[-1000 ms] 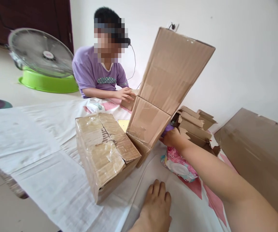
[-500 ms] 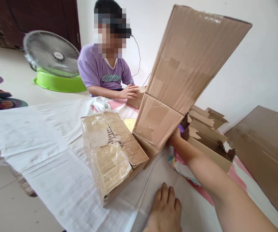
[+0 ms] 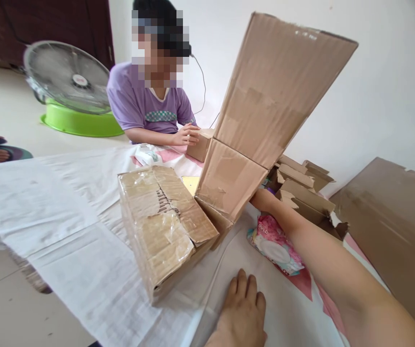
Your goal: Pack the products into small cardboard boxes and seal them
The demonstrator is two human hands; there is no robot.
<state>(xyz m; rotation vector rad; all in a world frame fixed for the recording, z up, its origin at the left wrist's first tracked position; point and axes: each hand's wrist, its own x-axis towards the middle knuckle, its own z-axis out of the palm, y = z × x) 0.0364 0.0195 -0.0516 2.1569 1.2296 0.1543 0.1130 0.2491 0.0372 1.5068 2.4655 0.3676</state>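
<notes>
My left hand (image 3: 241,308) lies palm down on the cloth-covered surface at the bottom, fingers spread a little and holding nothing. From the right my right arm reaches forward, and my right hand (image 3: 263,198) is partly behind the tall cardboard flap (image 3: 265,91); its fingers are hidden. The flap stands tilted up from the lower cardboard panel (image 3: 231,176), next to a taped brown cardboard box (image 3: 164,217). Under my right forearm lies a pink and white soft packet (image 3: 276,246). A yellow piece (image 3: 190,183) shows between box and flap.
Across from me a person in a purple shirt (image 3: 157,113) has a hand on a small cardboard box (image 3: 198,144). Open cardboard boxes (image 3: 308,193) stand at the right, beside a large cardboard sheet (image 3: 391,226). A fan (image 3: 70,77) leans over a green basin (image 3: 81,118).
My right arm has shifted slightly, uncovering more of the pink packet. The view has moved a little; the box and the raised flap stay much the same.
</notes>
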